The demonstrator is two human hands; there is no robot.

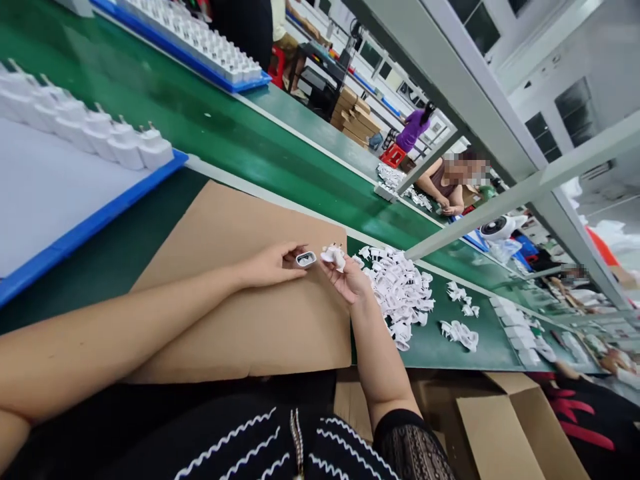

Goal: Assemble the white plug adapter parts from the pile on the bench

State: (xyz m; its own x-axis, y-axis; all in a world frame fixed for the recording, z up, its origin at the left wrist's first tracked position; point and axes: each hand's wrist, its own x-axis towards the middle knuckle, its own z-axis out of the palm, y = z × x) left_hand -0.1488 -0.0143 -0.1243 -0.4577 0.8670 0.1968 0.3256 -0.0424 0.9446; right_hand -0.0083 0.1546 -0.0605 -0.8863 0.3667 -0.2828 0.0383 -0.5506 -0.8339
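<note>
My left hand (pixel 274 265) is closed around a small white charger shell (pixel 305 259), its open end facing up, over a sheet of brown cardboard (pixel 240 313). My right hand (pixel 347 277) pinches a white plug insert (pixel 333 255) right beside the shell, nearly touching it. A heap of white plug inserts (pixel 400 293) lies on the green table just past my right hand.
A blue-edged tray (pixel 75 230) with a row of finished white chargers (pixel 85 127) sits at left. A green conveyor belt (pixel 225 127) runs behind, with another tray (pixel 200 40) beyond it. Smaller part piles (pixel 460 333), an open carton (pixel 505 427), a metal frame (pixel 475 220) and other seated workers are around.
</note>
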